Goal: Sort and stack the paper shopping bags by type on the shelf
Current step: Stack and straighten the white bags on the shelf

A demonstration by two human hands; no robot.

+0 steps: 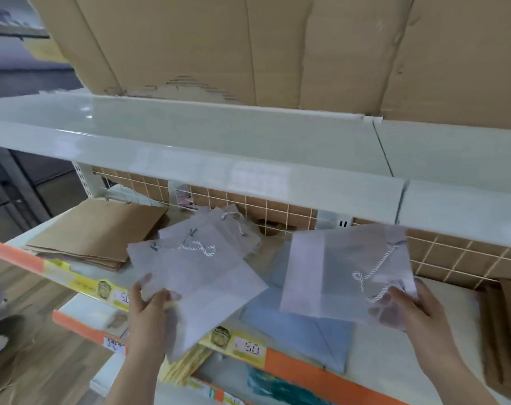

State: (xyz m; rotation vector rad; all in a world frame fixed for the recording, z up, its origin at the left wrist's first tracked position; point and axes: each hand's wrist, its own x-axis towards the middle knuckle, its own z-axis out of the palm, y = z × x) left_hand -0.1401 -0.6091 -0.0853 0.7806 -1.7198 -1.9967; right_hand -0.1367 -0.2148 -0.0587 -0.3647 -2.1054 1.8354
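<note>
The sorting looks partly done, as far as this view shows. On the white metal shelf with the orange price strip (301, 372), a flat stack of plain brown kraft paper bags (102, 232) already lies squared up at the left, and another pile of darker brown paper bags (505, 325) sits at the far right edge, so the brown types seem to have places of their own. The middle is unsettled. The left hand (150, 305) grips the near corner of a fanned bundle of translucent white paper bags with twisted white cord handles (201, 276), thumb on top and fingers curled beneath; the bundle juts out past the shelf's front edge, and its bags are skewed against one another rather than aligned. The right hand (406, 308) holds a single translucent white bag with a white cord handle (345, 270) by its lower right corner, fingers showing through the thin paper, lifted clear of the shelf and well apart from the bundle. Beneath and between the two lies a flat pale blue paper bag (304, 328), a different type, overlapped by the bundle. What remains, by my reading, is to join the single bag to the white bundle, square that stack, and give the blue bag its own spot.
</note>
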